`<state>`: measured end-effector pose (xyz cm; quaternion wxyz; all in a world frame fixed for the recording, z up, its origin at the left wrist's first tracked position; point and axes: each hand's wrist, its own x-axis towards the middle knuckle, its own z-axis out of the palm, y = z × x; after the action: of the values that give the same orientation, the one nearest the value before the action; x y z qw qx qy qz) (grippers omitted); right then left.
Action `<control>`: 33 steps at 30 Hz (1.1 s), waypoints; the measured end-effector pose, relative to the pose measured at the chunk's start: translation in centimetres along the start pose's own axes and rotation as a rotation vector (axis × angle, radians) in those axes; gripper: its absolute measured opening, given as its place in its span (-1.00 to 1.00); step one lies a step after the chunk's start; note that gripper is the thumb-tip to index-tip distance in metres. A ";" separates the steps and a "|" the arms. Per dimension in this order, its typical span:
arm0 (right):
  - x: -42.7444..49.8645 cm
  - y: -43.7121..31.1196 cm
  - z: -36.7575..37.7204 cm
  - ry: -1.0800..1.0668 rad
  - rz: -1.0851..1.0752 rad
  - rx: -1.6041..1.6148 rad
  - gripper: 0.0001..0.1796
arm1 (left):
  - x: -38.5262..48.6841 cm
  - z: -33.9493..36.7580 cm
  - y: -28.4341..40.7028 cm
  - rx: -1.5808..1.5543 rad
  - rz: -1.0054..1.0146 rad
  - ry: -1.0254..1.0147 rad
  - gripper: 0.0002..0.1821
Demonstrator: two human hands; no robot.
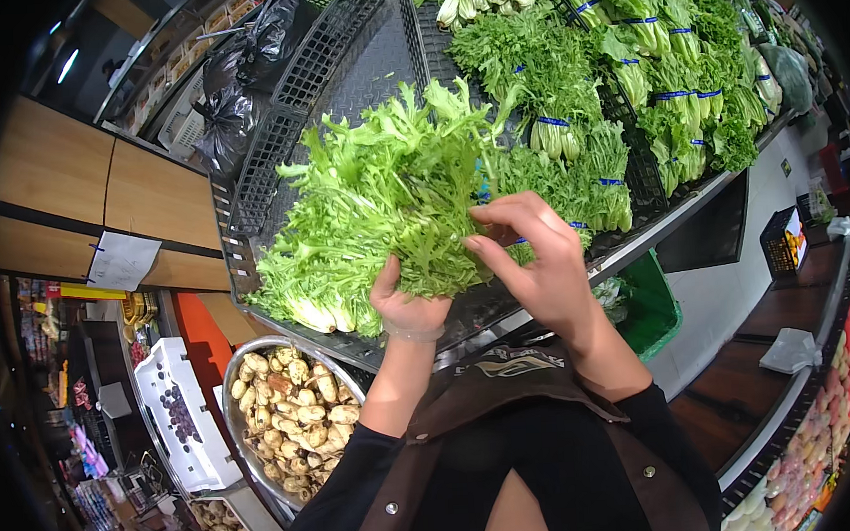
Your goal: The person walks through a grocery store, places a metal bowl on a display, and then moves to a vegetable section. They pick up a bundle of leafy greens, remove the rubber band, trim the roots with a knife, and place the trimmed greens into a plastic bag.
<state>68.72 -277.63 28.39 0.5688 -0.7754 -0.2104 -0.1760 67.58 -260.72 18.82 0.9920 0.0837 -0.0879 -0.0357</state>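
Observation:
My left hand (409, 302) supports a loose bunch of frilly, light green leafy greens (422, 215) from below, its thumb pressed against the leaves. At the bunch's right edge is my right hand (540, 259), thumb and forefinger apart beside the leaf tips. Whether it touches a leaf is hard to tell. Under and left of the bunch, more pale-stemmed greens (319, 307) lie at the near corner of a black plastic display tray (364, 74). Beyond my right hand are tied bunches of serrated greens (557, 165) with blue bands.
A steel bowl (231, 413) of muddy root vegetables stands by my left forearm, beside a white foam box (215, 449) holding dark round fruit. Lettuce bunches (676, 101) fill the right trays. Black plastic bags (230, 124) lie at the back left; a green crate (658, 311) is below the display edge.

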 end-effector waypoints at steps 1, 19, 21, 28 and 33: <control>0.4 -0.1 0.6 -0.008 0.018 -0.006 -0.75 | -0.3 -0.1 0.1 0.089 0.030 0.003 -0.41; -0.3 1.7 2.0 0.006 0.376 0.512 -0.69 | -0.2 -0.7 0.8 0.100 0.041 0.071 -0.38; -0.1 1.8 2.1 -0.014 0.283 0.331 -0.65 | -0.3 -0.9 0.7 0.087 0.064 0.051 -0.38; 0.4 2.1 2.0 0.077 0.201 0.222 -0.63 | -0.6 -1.5 1.2 0.100 0.081 0.115 -0.43; -0.1 2.0 2.1 0.196 0.324 0.699 -0.59 | -0.2 -1.6 1.6 -0.044 0.065 0.058 -0.43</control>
<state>69.78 -276.19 26.08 0.8363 -0.5376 -0.0774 -0.0750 67.73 -258.83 17.52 0.9963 0.0601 -0.0611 -0.0028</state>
